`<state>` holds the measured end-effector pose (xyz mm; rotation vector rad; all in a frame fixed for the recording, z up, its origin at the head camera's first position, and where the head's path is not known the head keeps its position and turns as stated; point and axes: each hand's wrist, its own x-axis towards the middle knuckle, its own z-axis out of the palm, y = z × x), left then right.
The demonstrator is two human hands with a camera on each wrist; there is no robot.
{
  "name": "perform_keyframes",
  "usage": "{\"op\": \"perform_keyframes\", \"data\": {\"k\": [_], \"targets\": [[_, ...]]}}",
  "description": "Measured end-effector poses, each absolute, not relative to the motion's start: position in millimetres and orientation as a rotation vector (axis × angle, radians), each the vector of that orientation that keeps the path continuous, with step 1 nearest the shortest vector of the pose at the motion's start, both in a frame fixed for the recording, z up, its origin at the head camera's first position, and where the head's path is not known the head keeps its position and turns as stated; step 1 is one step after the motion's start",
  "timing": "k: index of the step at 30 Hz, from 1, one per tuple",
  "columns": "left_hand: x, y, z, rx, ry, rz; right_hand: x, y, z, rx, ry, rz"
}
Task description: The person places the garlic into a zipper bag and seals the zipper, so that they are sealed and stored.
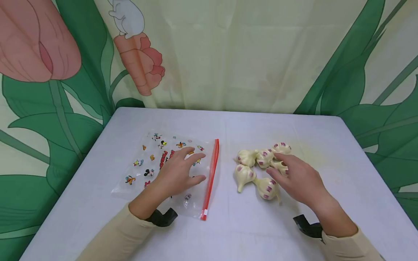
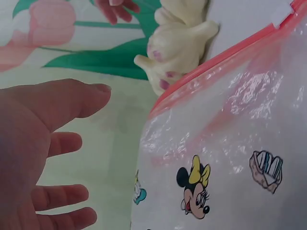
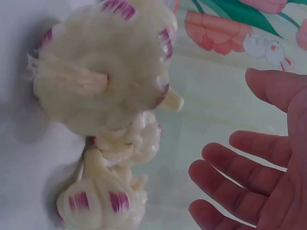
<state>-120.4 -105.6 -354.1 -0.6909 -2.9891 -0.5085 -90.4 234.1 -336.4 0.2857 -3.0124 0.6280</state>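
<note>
A clear zip bag (image 1: 192, 181) with cartoon prints and a red zip edge (image 1: 211, 177) lies flat on the left of the table. My left hand (image 1: 177, 172) hovers over it, fingers spread and holding nothing; the left wrist view shows the same hand (image 2: 43, 143) beside the bag (image 2: 225, 158). Several garlic bulbs (image 1: 245, 174) with purple marks sit in a cluster to the right of the bag. Over the cluster's right side is my right hand (image 1: 298, 177), its fingers apart. In the right wrist view, a gap separates that hand (image 3: 254, 158) from the garlic bulbs (image 3: 100, 72).
A white cloth covers the table (image 1: 254, 232). Behind it hangs a curtain (image 1: 228, 54) printed with tulips, leaves and a rabbit on a carrot. A black strap mount (image 1: 163, 217) is on the left wrist, and another black mount (image 1: 308, 227) on the right.
</note>
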Motion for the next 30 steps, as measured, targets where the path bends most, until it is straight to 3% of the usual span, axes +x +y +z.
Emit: {"op": "perform_keyframes", "data": {"k": [30], "targets": [[-127, -49, -376, -0.633, -3.067, -0.194, -107, 182, -359, 0.512, -3.095, 0.398]]}}
